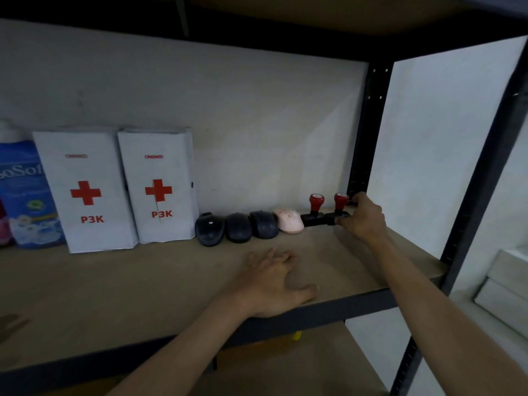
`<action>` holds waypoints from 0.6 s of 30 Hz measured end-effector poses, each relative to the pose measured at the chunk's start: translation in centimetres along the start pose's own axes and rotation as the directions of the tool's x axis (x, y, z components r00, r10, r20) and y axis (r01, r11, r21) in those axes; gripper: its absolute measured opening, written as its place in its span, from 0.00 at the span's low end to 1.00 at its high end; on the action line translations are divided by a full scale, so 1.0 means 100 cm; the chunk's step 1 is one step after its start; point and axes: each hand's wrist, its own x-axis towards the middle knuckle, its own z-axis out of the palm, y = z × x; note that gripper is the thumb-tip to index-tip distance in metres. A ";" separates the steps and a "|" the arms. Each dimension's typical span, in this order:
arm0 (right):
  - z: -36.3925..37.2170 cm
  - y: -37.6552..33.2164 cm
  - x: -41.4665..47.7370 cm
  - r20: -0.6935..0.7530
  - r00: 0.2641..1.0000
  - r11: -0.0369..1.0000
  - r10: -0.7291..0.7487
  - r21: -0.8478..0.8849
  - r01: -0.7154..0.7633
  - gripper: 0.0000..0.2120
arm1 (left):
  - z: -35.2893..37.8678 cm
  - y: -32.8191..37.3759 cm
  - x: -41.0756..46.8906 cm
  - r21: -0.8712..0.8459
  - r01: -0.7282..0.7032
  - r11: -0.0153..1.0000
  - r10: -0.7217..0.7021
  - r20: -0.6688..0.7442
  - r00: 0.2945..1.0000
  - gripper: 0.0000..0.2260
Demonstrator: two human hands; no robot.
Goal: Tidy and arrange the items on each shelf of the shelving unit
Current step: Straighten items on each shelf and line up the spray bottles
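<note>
Shelf: a flat, matt brown board [143, 281] in a dark metal frame. The row being tidied stands along the back of the board, against the pale wall.
Right hand: the right hand [361, 217] pinches the black base of the end stamp [341, 202], thumb in front and fingers behind. It seems to be squaring the stamp with its neighbour, next to the corner post [365, 124].
Left hand: the left hand [278, 284] lies flat near the front edge, fingers spread and relaxed, holding nothing. It is probably a brace for the reach.
Stamps: the end stamp and the inner stamp [315, 205] stand upright with their bases close together. Each has a glossy red knob handle on a black block base.
Mice: three dark mice [238, 227] and a pink mouse [290, 221] sit side by side just left of the stamps. They are smooth, domed plastic.
First-aid boxes: two white cartons [85, 190] stand upright, red crosses and "P3K" facing out so the labels can be read.
Pouch: a soft blue refill pouch [25, 195] stands at the far left, partly out of view.
</note>
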 end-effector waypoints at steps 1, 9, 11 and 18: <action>-0.001 -0.004 -0.005 -0.024 1.000 1.000 -0.005 0.025 0.006 0.27 | -0.001 0.000 0.000 -0.005 -0.003 1.000 0.003 -0.004 1.000 0.39; -0.015 -0.086 -0.075 -0.136 0.974 0.925 -0.183 0.310 0.217 0.07 | -0.026 -0.007 -0.031 -0.285 -0.081 0.955 -0.001 -0.275 0.962 0.25; -0.024 -0.114 -0.097 -0.131 0.961 0.876 -0.244 0.396 0.276 0.05 | -0.046 -0.012 -0.049 -0.355 -0.180 0.917 0.029 -0.391 0.920 0.19; -0.064 -0.230 -0.174 -0.218 0.829 0.604 -0.515 0.595 0.531 0.03 | -0.143 -0.021 -0.148 -0.176 -0.382 0.907 0.099 -0.793 0.601 0.24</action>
